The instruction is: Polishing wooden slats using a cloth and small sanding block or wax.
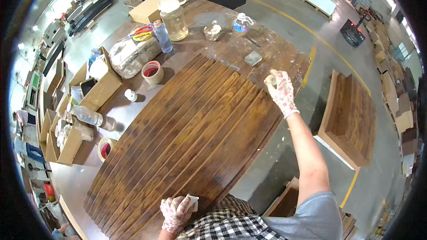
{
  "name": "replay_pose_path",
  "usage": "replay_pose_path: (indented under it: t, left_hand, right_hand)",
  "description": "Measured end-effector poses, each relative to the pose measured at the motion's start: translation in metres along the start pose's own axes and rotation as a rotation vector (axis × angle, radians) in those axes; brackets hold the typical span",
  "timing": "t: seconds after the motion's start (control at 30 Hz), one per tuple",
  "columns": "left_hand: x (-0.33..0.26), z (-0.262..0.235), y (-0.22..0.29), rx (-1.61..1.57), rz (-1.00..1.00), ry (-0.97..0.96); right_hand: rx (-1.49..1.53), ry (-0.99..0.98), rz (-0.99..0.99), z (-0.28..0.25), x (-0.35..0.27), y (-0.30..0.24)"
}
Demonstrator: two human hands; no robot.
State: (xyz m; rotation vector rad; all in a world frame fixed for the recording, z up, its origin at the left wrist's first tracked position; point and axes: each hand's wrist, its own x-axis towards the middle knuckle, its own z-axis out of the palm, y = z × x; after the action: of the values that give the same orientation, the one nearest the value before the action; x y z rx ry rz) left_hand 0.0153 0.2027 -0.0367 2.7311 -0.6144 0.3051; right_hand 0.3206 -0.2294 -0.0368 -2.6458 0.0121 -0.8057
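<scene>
A dark brown grooved wooden panel (178, 146) lies across the worktable in front of me. My left hand (175, 213), in a white glove with a red pattern, is closed at the panel's near edge on a small white cloth (192, 202). At the far right corner of the panel is my right hand (281, 92), in a matching glove. Its fingers are curled in, and what they hold, if anything, I cannot make out. Beyond it, a small grey block (253, 58) rests on the stained worktable (284, 51).
Tape rolls (152, 72), a small white bottle (130, 95) and open cardboard boxes (102, 86) stand left of the panel. At the back are a lidded jar (174, 20), a blue bottle (163, 37) and a clear bottle (240, 23). Stacked brown panels (349, 120) stand to the right.
</scene>
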Motion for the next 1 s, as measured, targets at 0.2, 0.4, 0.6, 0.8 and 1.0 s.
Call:
replay_pose_path:
  t: [0.2,0.4,0.6,0.8,1.0]
  left_hand:
    - [-0.001,0.001,-0.003,0.050,0.038,-0.004]
    - [-0.008,0.005,0.000,0.053,-0.055,-0.031]
    - [-0.049,0.004,0.008,0.058,-0.159,0.000]
    - [-0.090,0.006,0.006,0.029,-0.164,0.037]
    - [-0.106,-0.001,-0.001,0.008,-0.147,0.061]
  right_hand:
    - [0.094,0.001,-0.080,-0.005,-0.052,-0.050]
    - [0.354,-0.282,-0.332,-0.042,-0.150,-0.192]
    - [0.353,-0.238,-0.185,-0.043,-0.132,-0.182]
    - [0.393,-0.326,-0.188,-0.031,-0.163,-0.201]
    - [0.632,-0.371,-0.354,-0.037,-0.227,-0.289]
